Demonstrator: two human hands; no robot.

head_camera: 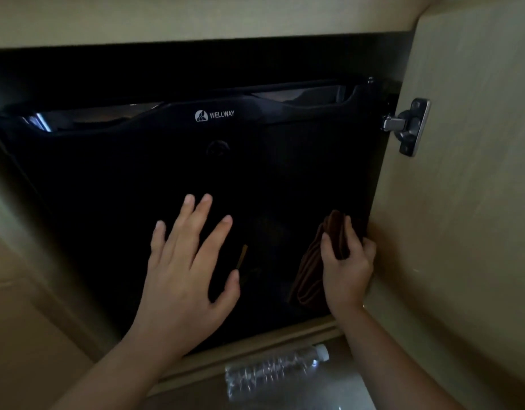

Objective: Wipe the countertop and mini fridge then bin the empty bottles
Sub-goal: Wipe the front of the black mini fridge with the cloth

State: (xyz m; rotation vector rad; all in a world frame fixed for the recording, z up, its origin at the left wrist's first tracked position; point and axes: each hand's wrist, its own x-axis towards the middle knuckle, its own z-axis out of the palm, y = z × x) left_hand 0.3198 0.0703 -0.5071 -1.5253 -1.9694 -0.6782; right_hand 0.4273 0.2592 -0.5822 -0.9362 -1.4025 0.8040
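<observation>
Left grip [181,273] spread over mini fridge [137,173], right grip [347,270] pinching brown cloth [310,270], beige cabinet [462,202] around, bottle [273,371] below

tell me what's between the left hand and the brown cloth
In the head view, just bare black mini fridge door between the left hand and the cloth, apart from a thin tan streak I can't identify.

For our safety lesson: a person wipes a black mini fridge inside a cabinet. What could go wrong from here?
The right hand, gripping the folded brown cloth, is close beside the open beige cabinet door; fingers might get pinched. The clear plastic bottle lying below could be stepped on.
</observation>
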